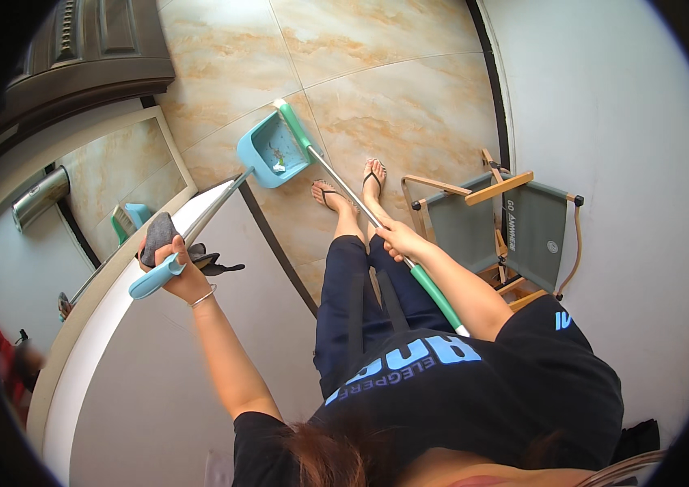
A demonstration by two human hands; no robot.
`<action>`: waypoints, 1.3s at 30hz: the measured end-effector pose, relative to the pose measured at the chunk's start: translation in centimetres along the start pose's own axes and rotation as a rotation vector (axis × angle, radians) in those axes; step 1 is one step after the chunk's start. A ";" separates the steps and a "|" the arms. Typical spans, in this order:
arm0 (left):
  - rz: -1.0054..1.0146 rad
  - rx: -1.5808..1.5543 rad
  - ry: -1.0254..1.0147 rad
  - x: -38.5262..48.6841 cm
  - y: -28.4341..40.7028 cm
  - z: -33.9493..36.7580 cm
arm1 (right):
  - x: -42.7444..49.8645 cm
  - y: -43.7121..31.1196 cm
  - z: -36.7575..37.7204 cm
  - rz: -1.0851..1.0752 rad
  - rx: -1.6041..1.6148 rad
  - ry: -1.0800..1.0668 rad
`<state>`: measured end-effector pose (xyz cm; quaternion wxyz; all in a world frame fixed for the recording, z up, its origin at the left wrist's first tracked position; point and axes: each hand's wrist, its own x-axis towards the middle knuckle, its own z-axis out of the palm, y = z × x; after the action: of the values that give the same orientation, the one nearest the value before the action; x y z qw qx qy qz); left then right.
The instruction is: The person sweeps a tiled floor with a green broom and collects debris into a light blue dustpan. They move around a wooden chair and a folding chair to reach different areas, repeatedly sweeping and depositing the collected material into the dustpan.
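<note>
My left hand [177,271] grips the long handle of a light-blue dustpan [262,146] close to its grip end, along with a dark grey cloth item [160,234]. The pan, at the far end of its handle, holds bits of debris and a small white and green scrap [279,166]. My right hand [402,239] is closed around the metal shaft of a broom [344,184], just beyond its green grip. The broom's green head lies along the open edge of the dustpan, over the marbled floor tiles.
Folding chairs with grey-green fabric [530,237] and wooden arms lean by the white wall on the right. A large framed mirror [119,164] stands along the left, with a dark wooden cabinet [88,67] beyond it. My feet in flip-flops [373,176] are close to the dustpan.
</note>
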<state>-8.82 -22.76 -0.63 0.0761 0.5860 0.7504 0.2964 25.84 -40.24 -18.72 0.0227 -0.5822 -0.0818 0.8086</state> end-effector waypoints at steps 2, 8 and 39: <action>-0.026 0.036 0.024 0.0 0.1 0.0 | -0.9 -0.8 -1.8 -0.070 -0.172 0.015; -0.166 -0.031 0.140 -0.5 1.0 0.7 | 3.9 -11.6 -11.2 -0.338 -0.980 0.505; -0.595 0.063 -0.016 0.9 1.8 0.2 | 7.0 -23.0 -9.9 -0.093 -1.442 0.036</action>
<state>-7.48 -21.57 0.40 0.1473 0.3450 0.8973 0.2328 31.61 -15.58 -24.72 -0.3315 -0.4613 -0.6194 0.5419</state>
